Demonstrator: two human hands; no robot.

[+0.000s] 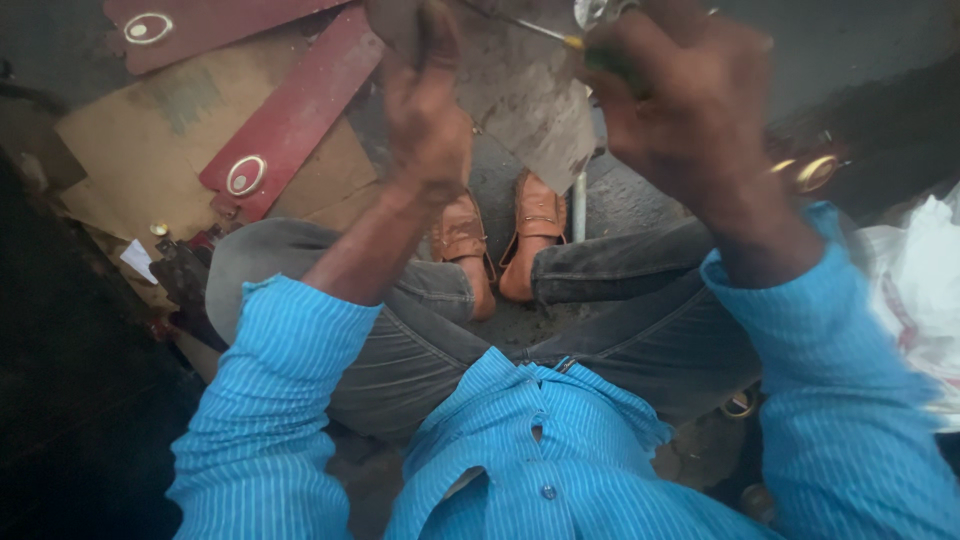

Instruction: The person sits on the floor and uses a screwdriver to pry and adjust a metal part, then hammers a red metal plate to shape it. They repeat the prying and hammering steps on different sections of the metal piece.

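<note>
Blue striped shirt sleeves (270, 400) fill the near edge, with grey trousers (420, 340) and 2 tan shoes (500, 240) below on the dusty floor (620, 205). At the floor's left edge, 2 red strips (285, 120) lie on cardboard (140, 140). Going right, the left hand (425, 110) is closed on the left side of a worn grey sheet (530, 100) held above the feet. Next, the right hand (690, 95) is fisted around a tool with a yellow-green handle (590, 52), its thin shaft crossing the sheet. Steady work probably calls for the sheet braced firm and the tip angled away from the fingers. Open room looks tight: knees below, white bag (915, 290) at right.
</note>
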